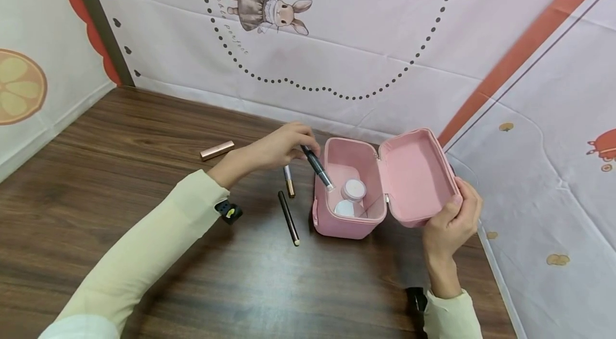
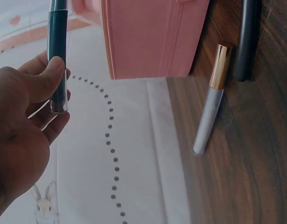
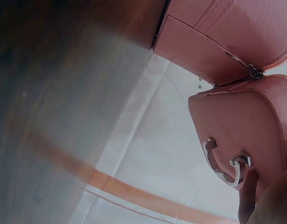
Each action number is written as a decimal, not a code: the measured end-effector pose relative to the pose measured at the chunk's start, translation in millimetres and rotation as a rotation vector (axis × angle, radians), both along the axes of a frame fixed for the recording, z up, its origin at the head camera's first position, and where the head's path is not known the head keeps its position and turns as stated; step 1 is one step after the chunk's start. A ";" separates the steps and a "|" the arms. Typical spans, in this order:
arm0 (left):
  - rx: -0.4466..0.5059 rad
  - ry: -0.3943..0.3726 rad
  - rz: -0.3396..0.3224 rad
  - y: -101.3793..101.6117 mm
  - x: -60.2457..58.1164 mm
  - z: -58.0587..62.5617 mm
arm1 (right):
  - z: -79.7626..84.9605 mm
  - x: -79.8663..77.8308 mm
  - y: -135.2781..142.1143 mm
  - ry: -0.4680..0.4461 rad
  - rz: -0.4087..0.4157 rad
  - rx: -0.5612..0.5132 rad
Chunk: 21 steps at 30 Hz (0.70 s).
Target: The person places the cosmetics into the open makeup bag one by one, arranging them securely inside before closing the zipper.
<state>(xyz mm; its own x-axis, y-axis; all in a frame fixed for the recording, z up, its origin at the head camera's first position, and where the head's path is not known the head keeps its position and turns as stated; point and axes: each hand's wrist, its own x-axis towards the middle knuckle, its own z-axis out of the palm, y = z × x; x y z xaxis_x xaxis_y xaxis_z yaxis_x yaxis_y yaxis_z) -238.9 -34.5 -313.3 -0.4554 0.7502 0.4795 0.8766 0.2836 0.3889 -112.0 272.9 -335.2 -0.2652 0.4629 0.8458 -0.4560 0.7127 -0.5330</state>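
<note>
My left hand [image 1: 284,146] pinches a dark green pen-like cosmetic tube [image 1: 316,165] with clear ends. It slants down over the left side of an open pink cosmetic case [image 1: 348,228], its lower end overlapping the interior. Inside the case sit a round jar with a whitish top [image 1: 354,189] and a white round item [image 1: 344,208] close by. Over on the right, my right hand [image 1: 454,216] grips the edge of the swung-back lid [image 1: 416,181], thumb on its inner side. A metal-fitted handle [image 3: 220,172] shows on the lid's outside in the right wrist view.
Left of the case lie a silver-and-gold tube [image 1: 289,181] and a black pen-shaped stick [image 1: 289,218] with a pale tip. Farther left is a rose-gold tube [image 1: 217,151]. A printed cloth wall [image 1: 337,50] borders the wooden table [image 1: 231,280] at the back and sides.
</note>
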 end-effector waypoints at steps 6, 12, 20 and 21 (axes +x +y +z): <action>-0.001 0.085 -0.020 16.9 0.5 6.5 | 0.9 0.8 -1.2 0.005 -0.001 -0.001; -0.061 0.147 -0.014 32.1 -1.0 7.0 | 1.8 0.0 -1.9 0.008 -0.002 -0.001; -0.228 0.184 0.019 52.7 -0.9 15.6 | 2.1 0.9 -2.7 0.013 -0.007 0.004; -0.252 0.189 0.021 55.6 -0.1 17.1 | 1.9 1.2 -2.8 0.012 -0.007 0.003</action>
